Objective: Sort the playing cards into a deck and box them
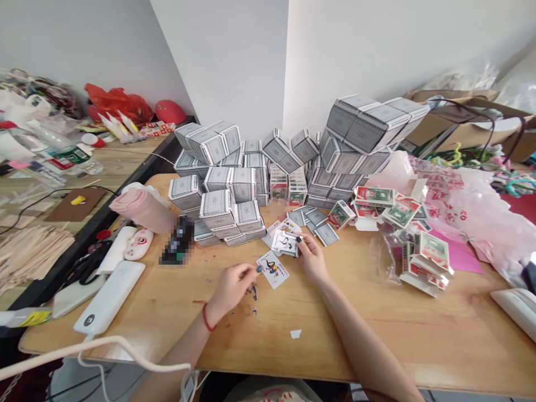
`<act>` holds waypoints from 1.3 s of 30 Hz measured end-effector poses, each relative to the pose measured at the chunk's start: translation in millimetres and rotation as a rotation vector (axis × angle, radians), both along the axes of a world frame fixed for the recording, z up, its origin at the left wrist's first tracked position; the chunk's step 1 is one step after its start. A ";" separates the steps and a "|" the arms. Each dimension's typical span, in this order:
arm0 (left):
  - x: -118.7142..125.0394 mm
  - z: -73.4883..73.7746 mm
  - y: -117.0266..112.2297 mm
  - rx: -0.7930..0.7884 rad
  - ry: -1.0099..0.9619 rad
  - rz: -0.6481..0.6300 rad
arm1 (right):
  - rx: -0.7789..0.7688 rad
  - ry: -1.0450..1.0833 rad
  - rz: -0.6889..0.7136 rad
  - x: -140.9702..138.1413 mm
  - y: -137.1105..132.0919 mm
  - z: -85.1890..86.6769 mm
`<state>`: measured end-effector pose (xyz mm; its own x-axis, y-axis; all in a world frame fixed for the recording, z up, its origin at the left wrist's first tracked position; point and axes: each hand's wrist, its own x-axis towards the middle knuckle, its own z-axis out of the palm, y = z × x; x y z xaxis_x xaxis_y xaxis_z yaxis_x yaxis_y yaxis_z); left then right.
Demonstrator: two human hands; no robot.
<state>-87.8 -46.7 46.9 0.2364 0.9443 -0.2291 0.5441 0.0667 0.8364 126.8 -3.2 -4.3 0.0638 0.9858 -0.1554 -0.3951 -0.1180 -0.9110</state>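
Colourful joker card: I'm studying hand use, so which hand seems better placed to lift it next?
Probably the left hand: it is right at the colourful card, while the right hand holds other cards.

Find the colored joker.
In the head view, the colored joker is just below the middle, at the left hand, below and left of the black-and-white card in the right hand.

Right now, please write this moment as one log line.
left hand: at coloured joker card | right hand: holding cards | beyond: stacked patterned blocks
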 end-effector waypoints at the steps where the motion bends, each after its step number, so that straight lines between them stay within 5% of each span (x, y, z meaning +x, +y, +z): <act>1: 17.1 -1.9 3.7 -0.091 -0.121 -0.045 | 0.004 -0.007 -0.017 -1.9 -0.9 0.1; 3: 47.0 -6.5 12.3 -0.150 -0.266 -0.066 | 0.015 0.004 -0.050 -4.6 -2.9 1.0; 8: 83.6 -19.0 34.0 0.039 -0.318 0.069 | 0.026 0.094 -0.050 0.2 -2.9 3.5; 19: 81.9 -42.5 44.1 0.198 -0.592 0.174 | 0.103 -0.093 0.033 13.2 0.3 7.9; 26: 75.4 -40.4 42.5 0.295 -0.500 0.070 | 0.098 -0.107 0.084 16.7 -0.9 9.7; 39: 72.7 -41.8 45.0 0.446 -0.429 0.151 | 0.058 -0.063 0.033 9.9 -7.9 11.3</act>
